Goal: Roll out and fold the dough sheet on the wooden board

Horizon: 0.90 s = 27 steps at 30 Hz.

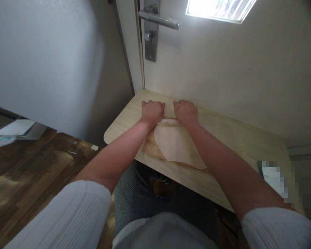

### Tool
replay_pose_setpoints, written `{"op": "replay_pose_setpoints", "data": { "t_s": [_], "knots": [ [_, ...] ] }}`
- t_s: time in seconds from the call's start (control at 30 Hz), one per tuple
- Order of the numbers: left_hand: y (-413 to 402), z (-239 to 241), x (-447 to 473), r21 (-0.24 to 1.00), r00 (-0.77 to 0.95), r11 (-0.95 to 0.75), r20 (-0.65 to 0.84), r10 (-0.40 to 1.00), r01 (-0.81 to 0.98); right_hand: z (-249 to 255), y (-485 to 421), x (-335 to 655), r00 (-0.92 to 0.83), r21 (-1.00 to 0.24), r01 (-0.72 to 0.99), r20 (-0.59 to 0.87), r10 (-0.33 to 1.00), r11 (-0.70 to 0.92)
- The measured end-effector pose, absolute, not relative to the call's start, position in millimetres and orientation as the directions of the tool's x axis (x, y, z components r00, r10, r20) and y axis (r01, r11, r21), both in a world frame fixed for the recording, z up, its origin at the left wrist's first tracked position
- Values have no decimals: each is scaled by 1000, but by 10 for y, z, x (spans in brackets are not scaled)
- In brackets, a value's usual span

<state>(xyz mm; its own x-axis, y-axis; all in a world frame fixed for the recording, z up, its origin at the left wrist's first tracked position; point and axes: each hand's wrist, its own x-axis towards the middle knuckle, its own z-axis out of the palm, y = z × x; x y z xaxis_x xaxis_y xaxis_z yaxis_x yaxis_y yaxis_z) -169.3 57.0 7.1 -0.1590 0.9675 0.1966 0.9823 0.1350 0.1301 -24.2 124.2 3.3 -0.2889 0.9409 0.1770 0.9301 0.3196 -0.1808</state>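
Note:
A thin, pale sheet of dough (175,143) lies on a wooden board (151,149) on a light wooden table (230,138). At its far edge the dough is rolled up into a small roll (168,121). My left hand (152,111) and my right hand (186,111) lie side by side on that far edge, palms down, with the fingers curled over the roll. What exactly sits under the fingers is hidden.
A white door with a metal handle (159,20) stands right behind the table. A dark wooden floor (28,166) lies to the left, with papers (14,128) on it. A flat blurred object (273,176) rests on the table's right end.

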Motion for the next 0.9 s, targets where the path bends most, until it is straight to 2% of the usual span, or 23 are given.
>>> {"op": "replay_pose_setpoints", "data": {
  "t_s": [0.2,0.5,0.73,0.9],
  "knots": [
    [687,44,-1726,108,-173,154,197,965,982,21,1353,-289,-283,-171,935,172,944,311],
    [811,56,-1728,179,-236,192,276,932,965,32,1441,-358,-254,-167,943,205,945,289],
    [653,85,-1684,162,-206,165,277,939,973,62,1290,-304,-240,-197,937,237,941,288],
    [416,74,-1603,158,-180,142,260,949,977,95,1053,-211,-227,-216,939,192,955,267]
  ]
}}
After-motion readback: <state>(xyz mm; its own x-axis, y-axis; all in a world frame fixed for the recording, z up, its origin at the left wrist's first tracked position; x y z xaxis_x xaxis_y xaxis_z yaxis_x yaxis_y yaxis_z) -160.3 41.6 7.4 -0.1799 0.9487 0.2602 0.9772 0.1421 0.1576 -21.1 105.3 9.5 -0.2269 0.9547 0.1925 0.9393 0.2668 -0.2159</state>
